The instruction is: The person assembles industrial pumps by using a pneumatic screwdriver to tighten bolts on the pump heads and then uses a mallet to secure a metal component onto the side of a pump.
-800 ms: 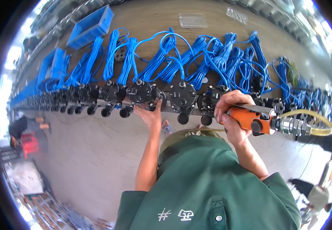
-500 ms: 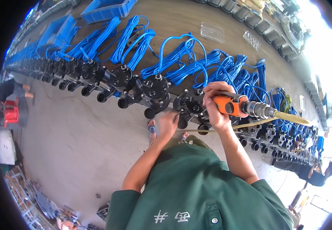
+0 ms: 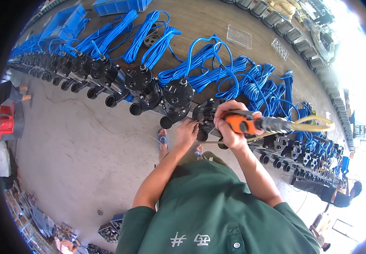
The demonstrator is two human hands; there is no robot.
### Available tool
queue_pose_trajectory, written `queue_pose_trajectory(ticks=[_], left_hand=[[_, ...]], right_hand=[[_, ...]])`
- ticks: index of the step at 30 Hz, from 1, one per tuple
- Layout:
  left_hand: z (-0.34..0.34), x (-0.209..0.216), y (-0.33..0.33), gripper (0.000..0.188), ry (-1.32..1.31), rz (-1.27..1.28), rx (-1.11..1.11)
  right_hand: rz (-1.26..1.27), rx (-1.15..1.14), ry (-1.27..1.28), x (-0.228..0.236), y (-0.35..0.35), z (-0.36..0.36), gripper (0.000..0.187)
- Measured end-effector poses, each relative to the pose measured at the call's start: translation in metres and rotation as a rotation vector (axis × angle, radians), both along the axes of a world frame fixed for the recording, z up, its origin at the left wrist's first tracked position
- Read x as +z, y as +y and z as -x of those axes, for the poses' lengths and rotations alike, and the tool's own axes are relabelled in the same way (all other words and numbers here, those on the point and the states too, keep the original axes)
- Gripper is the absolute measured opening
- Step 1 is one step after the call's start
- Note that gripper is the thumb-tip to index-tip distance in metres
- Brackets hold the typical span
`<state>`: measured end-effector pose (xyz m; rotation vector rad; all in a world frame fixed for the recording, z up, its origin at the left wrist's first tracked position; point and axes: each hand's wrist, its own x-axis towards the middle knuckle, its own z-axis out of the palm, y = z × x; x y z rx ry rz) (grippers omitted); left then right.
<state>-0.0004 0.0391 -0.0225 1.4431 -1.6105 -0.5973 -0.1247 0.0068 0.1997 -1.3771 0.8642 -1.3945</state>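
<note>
A brown table [image 3: 204, 25] carries a clear plastic tray [image 3: 239, 37]. Nearer the person than this tray lie blue cable bundles [image 3: 191, 63], then black cylindrical units [image 3: 177, 99]; left of it, blue bins [image 3: 121, 8] and a round disc [image 3: 151, 40]; right, a smaller tray [image 3: 280, 48] and grey housings [image 3: 272, 19].

We reach forward with both arms bent at the elbows and angled inward. Our left forearm [image 3: 162, 174] slants up and to the right, its wrist nearly straight, and the left grip [image 3: 186, 133] sits slightly lower in view, its fingers bent and gathered toward the tips. Our right forearm [image 3: 257, 173] slants up and to the left; the right grip [image 3: 230, 135] sits a little higher, its fingers curled over and closed. We hold the two grips near each other, not touching.
</note>
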Motion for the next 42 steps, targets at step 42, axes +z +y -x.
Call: queue_pose_trajectory(ticks=[42], left_hand=[[0.125, 0.063, -0.267, 0.018, -0.363, -0.095, -2.231]], right_hand=[[-0.044, -1.001, -0.131, 0.04, 0.014, 0.073, 0.036]])
